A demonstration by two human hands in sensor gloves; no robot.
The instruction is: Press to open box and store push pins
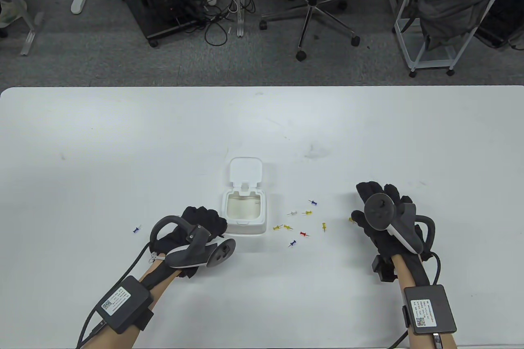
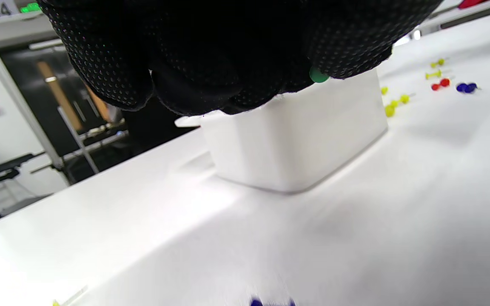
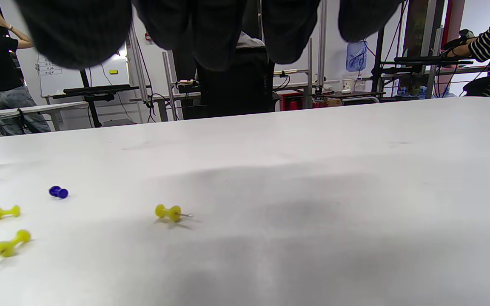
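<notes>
The white box [image 1: 244, 212] stands in the middle of the table with its lid [image 1: 245, 170] flipped back and the inside showing. My left hand [image 1: 211, 221] is at the box's near left corner, its fingers [image 2: 228, 51] curled above the rim. They pinch a green push pin [image 2: 318, 76]. Several loose push pins lie right of the box, among them a blue one [image 1: 313, 202], a red one [image 1: 303, 234] and a yellow one [image 1: 324, 226]. My right hand [image 1: 376, 195] is spread flat, palm down, right of the pins, with a yellow pin [image 1: 351, 220] beside its thumb.
One blue pin [image 1: 136, 229] lies alone on the table, left of my left hand. The table's [image 1: 123, 140] far edge meets a floor with an office chair [image 1: 317, 1] and a wire cart [image 1: 446, 17]. A yellow pin [image 3: 168, 212] lies below the right fingers [image 3: 202, 25].
</notes>
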